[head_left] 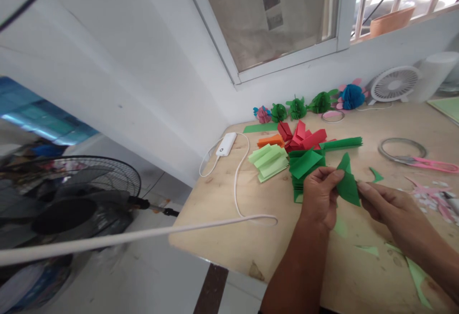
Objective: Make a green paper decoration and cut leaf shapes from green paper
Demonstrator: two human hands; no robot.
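Note:
My left hand [318, 195] and my right hand [383, 204] pinch a folded green paper piece [347, 185] between them, above the wooden tabletop [215, 228]. Just left of my left hand lies a stack of dark green folded paper [304, 168]. Beyond it are pleated red paper [301, 137], a green pleated strip [340, 143], light green folded paper [268, 162] and a small orange folded stack [270, 140]. Green paper offcuts [416, 276] lie under my right forearm. Pink-handled scissors [430, 164] rest to the right of my right hand.
Several paper flowers [297, 108] line the back wall, beside a small white fan [394, 83]. A white power bank [226, 144] with its cable [236, 185] sits at the left, a metal ring [401, 149] at the right. A standing fan [71, 194] is beyond the table's left edge.

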